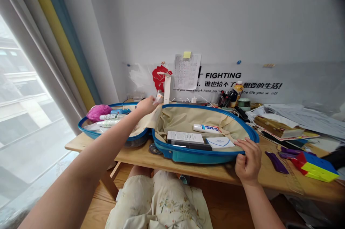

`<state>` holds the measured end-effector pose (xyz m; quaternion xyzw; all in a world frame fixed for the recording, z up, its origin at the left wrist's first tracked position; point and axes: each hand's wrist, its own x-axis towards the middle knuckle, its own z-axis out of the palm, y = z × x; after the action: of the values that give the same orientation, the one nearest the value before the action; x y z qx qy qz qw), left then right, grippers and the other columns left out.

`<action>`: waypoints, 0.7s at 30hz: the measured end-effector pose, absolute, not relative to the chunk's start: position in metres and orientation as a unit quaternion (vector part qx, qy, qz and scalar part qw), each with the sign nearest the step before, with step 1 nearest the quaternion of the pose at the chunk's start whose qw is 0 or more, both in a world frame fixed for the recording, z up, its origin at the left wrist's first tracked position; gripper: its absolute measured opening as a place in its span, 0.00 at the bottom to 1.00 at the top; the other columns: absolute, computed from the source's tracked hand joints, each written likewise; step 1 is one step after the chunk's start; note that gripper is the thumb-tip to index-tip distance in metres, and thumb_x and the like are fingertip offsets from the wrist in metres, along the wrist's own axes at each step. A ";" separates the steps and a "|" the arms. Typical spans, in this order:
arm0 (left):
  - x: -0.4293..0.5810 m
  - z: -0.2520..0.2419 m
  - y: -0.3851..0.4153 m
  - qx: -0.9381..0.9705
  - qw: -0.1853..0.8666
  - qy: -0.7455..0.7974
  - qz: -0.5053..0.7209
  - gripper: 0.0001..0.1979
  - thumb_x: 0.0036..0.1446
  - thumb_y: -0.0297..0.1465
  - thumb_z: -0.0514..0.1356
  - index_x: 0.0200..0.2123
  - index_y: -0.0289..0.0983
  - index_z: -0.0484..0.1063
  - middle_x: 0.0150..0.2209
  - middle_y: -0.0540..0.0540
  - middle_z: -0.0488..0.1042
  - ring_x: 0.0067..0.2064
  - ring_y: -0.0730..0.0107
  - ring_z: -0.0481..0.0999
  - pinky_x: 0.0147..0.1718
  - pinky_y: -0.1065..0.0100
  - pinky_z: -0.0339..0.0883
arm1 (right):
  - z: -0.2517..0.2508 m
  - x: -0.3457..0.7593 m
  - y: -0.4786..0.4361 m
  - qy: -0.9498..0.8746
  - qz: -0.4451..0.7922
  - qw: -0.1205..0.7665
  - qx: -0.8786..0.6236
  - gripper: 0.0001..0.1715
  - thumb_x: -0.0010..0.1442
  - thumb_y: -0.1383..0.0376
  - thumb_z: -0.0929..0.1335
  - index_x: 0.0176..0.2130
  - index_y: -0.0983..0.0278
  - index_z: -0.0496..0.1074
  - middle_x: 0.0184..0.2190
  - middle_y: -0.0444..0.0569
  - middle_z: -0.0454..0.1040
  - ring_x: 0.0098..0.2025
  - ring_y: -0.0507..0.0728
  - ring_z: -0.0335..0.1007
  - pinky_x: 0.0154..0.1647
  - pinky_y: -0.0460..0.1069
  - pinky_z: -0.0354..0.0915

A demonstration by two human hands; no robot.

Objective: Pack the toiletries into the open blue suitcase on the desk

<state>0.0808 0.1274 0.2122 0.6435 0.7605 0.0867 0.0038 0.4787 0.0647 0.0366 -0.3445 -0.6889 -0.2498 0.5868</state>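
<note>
A blue suitcase (207,156) with beige lining lies spread on the wooden desk. My left hand (147,106) reaches over its middle divide, closed on a small whitish bottle (159,96) with an orange mark. At the near right corner, my right hand (249,160) grips the rim, fingers over the edge and thumb outside. In the right half are a toothpaste tube (207,128), a white printed box (185,137), a white box with a blue curve (220,142) and a dark flat case (190,145). The left half has a pink fluffy item (98,113) and white tubes (109,123).
A white upright stand (167,89) rises behind the suitcase. To the right lie papers (304,117), a purple strip (276,162) and a puzzle cube (315,166). A yellow bottle (237,92) and a green pot (244,103) stand near the wall. Curtains hang left.
</note>
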 end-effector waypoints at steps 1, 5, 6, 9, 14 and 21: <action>0.097 0.215 0.125 0.673 0.002 0.732 0.108 0.25 0.66 0.47 0.49 0.59 0.38 0.64 0.54 0.40 0.76 0.52 0.55 0.76 0.46 0.65 0.68 | 0.037 0.479 0.065 -0.688 -0.251 0.588 -0.344 0.19 0.68 0.56 0.58 0.47 0.62 0.71 0.43 0.55 0.75 0.55 0.64 0.69 0.57 0.63 0.62; 0.177 0.209 0.112 0.797 0.055 0.597 0.076 0.21 0.66 0.42 0.53 0.56 0.38 0.68 0.53 0.42 0.77 0.50 0.59 0.77 0.46 0.67 0.69 | 0.038 0.478 0.065 -0.684 -0.262 0.592 -0.337 0.19 0.68 0.57 0.58 0.47 0.62 0.72 0.43 0.56 0.76 0.55 0.64 0.69 0.57 0.63 0.61; 0.197 0.205 0.109 0.820 0.067 0.566 0.048 0.21 0.66 0.41 0.53 0.57 0.38 0.68 0.54 0.42 0.76 0.52 0.60 0.76 0.48 0.67 0.68 | 0.038 0.478 0.065 -0.685 -0.263 0.591 -0.336 0.19 0.68 0.57 0.58 0.47 0.62 0.72 0.43 0.56 0.76 0.55 0.64 0.69 0.57 0.63 0.62; 0.246 0.192 0.105 0.852 0.083 0.517 -0.016 0.21 0.66 0.39 0.55 0.59 0.37 0.68 0.57 0.41 0.74 0.56 0.62 0.74 0.52 0.68 0.67 | 0.039 0.477 0.063 -0.689 -0.261 0.588 -0.334 0.19 0.68 0.58 0.58 0.48 0.62 0.72 0.44 0.56 0.76 0.55 0.64 0.69 0.57 0.63 0.61; 0.289 0.172 0.113 0.858 0.085 0.503 -0.065 0.21 0.64 0.33 0.56 0.57 0.33 0.70 0.59 0.36 0.72 0.58 0.58 0.73 0.53 0.66 0.68 | 0.038 0.477 0.062 -0.689 -0.254 0.591 -0.334 0.18 0.68 0.59 0.58 0.48 0.62 0.71 0.44 0.56 0.76 0.56 0.64 0.69 0.57 0.63 0.61; 0.301 0.154 0.122 0.866 0.083 0.485 -0.090 0.19 0.63 0.31 0.57 0.55 0.31 0.73 0.57 0.35 0.74 0.57 0.58 0.74 0.54 0.66 0.68 | 0.039 0.476 0.062 -0.689 -0.263 0.588 -0.333 0.18 0.69 0.59 0.58 0.49 0.62 0.71 0.44 0.56 0.76 0.56 0.64 0.69 0.58 0.62 0.60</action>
<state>0.3013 0.1225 0.1536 0.8658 0.4851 -0.0902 0.0833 0.4761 0.0622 0.0390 -0.3326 -0.6886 -0.2629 0.5883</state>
